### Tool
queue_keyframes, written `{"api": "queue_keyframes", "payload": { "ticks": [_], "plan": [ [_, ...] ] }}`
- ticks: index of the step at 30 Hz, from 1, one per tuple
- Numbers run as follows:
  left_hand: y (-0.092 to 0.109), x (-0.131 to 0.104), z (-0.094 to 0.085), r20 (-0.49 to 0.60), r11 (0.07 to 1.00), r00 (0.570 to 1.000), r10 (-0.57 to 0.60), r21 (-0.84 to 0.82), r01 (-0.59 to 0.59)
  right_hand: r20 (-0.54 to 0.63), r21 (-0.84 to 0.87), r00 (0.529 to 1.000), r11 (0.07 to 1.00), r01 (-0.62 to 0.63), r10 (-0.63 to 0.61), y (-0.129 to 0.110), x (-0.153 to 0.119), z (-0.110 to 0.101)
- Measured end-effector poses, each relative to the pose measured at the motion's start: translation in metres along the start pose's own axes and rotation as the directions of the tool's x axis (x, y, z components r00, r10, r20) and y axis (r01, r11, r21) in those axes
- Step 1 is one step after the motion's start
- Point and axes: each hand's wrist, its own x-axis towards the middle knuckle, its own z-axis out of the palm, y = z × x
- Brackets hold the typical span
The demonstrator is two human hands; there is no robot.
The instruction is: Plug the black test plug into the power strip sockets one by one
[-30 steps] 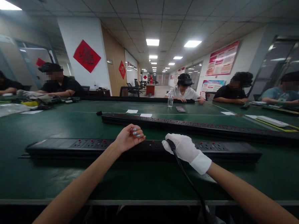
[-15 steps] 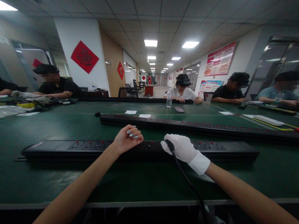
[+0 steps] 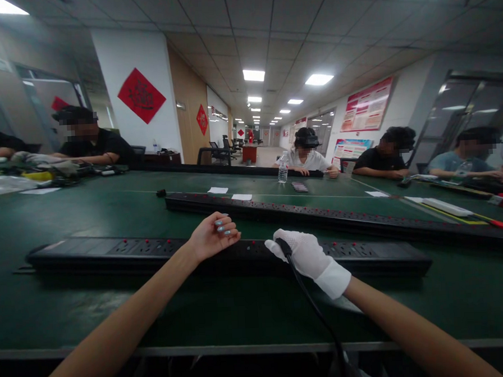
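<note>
A long black power strip [image 3: 381, 255] with red switches and sockets lies across the green table in front of me. My left hand [image 3: 215, 235], bare, rests over its middle with the fingers curled in; nothing shows between them. To the right, my right hand [image 3: 303, 254] wears a white glove and is closed round a black plug [image 3: 284, 246] over the same strip. From the plug a black cable [image 3: 314, 303] runs down past the table's front edge. The plug's tip is hidden, so I cannot tell whether it sits in a socket.
Behind lies a second long black strip [image 3: 252, 207]. Farther back are white papers [image 3: 241, 197], a water bottle [image 3: 283, 169] and a stack of small items [image 3: 300, 186]. Several people sit around the table, one person [image 3: 306, 152] straight across. Cables and gloves [image 3: 43, 165] lie at the left.
The view has shifted slightly. Both hands keep nearly the same places and grips over the strip.
</note>
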Motion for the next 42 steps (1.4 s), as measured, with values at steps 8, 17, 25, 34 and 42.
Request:
{"api": "queue_keyframes", "payload": {
  "ticks": [8, 17, 25, 34, 42],
  "plan": [
    [-0.002, 0.001, 0.002, -0.040, 0.999, 0.999, 0.015, 0.034, -0.014, 0.031, 0.413, 0.993, 0.903, -0.117, 0.115, -0.002, 0.005, 0.005],
    [-0.003, 0.003, 0.006, -0.098, 0.993, 0.994, 0.038, 0.112, -0.027, -0.086, 0.645, 0.973, 0.757, -0.108, 0.212, 0.000, 0.010, 0.002],
    [-0.004, 0.001, 0.007, -0.078, 0.987, 0.996, 0.053, 0.156, -0.040, -0.001, 0.467, 0.997, 0.881, -0.072, 0.082, -0.002, 0.035, 0.002],
    [-0.004, 0.004, 0.002, -0.084, 0.983, 0.995, 0.053, 0.178, -0.037, 0.046, -0.225, 0.995, 0.971, -0.079, 0.092, -0.034, 0.046, 0.013],
    [-0.004, 0.004, 0.004, -0.094, 0.983, 0.994, 0.063, 0.176, -0.046, -0.032, -0.336, 0.999, 0.941, -0.041, 0.033, -0.041, 0.041, 0.023]
  ]
}}
